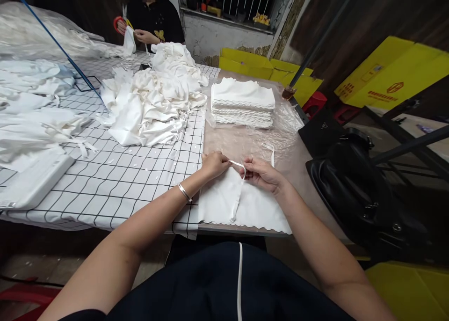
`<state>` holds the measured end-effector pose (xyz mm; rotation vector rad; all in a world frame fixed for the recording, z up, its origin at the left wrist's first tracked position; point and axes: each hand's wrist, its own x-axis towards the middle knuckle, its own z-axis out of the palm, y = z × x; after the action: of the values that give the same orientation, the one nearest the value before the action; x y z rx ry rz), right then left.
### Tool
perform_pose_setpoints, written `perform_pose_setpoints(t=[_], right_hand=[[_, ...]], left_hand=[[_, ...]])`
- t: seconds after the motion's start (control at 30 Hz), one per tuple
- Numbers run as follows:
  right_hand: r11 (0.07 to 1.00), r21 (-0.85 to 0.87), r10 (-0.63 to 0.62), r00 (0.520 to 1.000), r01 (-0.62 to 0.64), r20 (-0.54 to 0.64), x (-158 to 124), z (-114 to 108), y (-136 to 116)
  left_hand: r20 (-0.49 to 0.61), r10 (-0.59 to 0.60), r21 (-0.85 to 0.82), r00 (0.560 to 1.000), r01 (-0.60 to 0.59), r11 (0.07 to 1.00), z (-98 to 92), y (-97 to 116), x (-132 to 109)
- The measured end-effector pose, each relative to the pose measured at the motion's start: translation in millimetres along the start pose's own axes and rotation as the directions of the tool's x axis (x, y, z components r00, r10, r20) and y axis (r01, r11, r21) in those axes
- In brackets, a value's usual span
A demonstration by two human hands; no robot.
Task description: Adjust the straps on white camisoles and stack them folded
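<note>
A white cloth piece (259, 206) with a wavy lower edge lies flat at the table's front edge. Over it, a thin white strap (237, 199) runs between my two hands and hangs down across the cloth. My left hand (214, 164) is closed on the strap's left part, at the cloth's upper left. Pinched between the fingers of my right hand (261, 172) is the same strap, a short way to the right. Another bit of white strap (272, 153) shows just beyond my right hand. Behind the hands sits a neat stack of white cloths (242, 101).
Loose white garments (150, 101) are heaped on the checked tablecloth (140, 180). A flat white package (38, 183) lies at left. Across the table a person (157, 19) holds red-handled scissors (118, 24). A black bag (347, 185) stands at right, near yellow boxes (393, 77).
</note>
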<state>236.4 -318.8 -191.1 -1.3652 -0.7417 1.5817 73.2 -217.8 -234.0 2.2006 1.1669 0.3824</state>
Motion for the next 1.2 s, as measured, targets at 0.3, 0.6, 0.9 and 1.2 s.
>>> perform_pose_setpoints(t=[0.3,0.6,0.9,1.2], right_hand=[[0.988,-0.157,-0.018,0.999,0.013,-0.032,-24,6,2],[0.978,-0.17,0.12,0.993,-0.121,-0.021,-42,0,12],[0.988,-0.129,0.097,0.994,-0.089,0.054,-38,1,13],[0.974,-0.221,-0.073,0.996,0.059,-0.054,-30,2,11]], left_hand=[[-0.032,0.275,0.034,0.961,-0.274,0.961,1.7,15,-4],[0.059,0.294,0.001,0.954,-0.294,0.956,-8.7,8,4],[-0.015,0.517,0.106,0.856,-0.513,0.852,-12.3,24,-10],[-0.039,0.448,0.067,0.893,-0.445,0.893,-26.2,32,0]])
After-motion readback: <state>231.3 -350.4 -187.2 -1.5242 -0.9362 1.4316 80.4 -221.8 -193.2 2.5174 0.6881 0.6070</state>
